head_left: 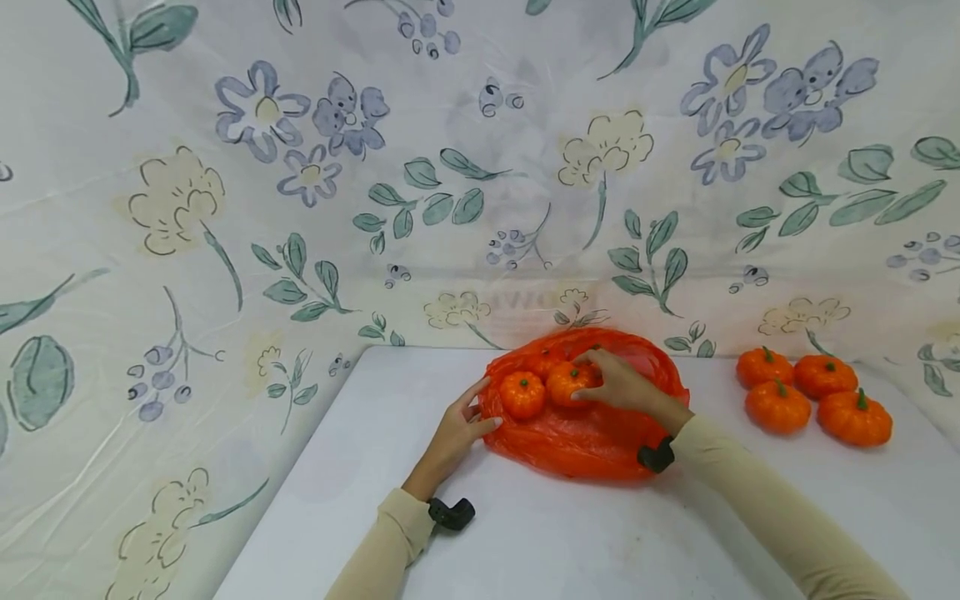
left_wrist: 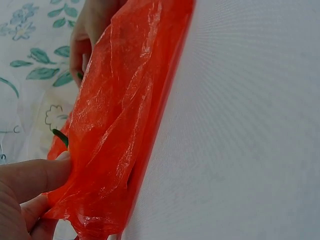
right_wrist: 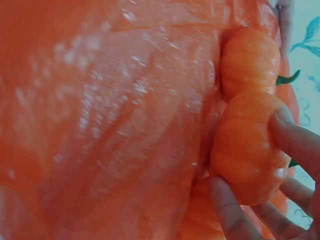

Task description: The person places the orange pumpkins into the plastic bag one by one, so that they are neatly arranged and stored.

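Note:
A red plastic bag (head_left: 585,442) lies spread on the table, its mouth open around small orange pumpkins. My left hand (head_left: 457,432) is at the bag's left edge; in the left wrist view its thumb and fingers pinch the thin plastic (left_wrist: 107,130). Over the bag, my right hand (head_left: 622,385) grips one pumpkin (head_left: 567,383) by its sides, thumb and fingers spread round it in the right wrist view. Touching that pumpkin on the left is another pumpkin (head_left: 522,395) with a green stem (right_wrist: 289,78). A third pumpkin (head_left: 546,360) shows partly behind them.
Several more orange pumpkins (head_left: 780,407) stand grouped at the right of the white table (head_left: 570,542). Flower-printed sheeting (head_left: 480,192) rises behind the table and along its left side.

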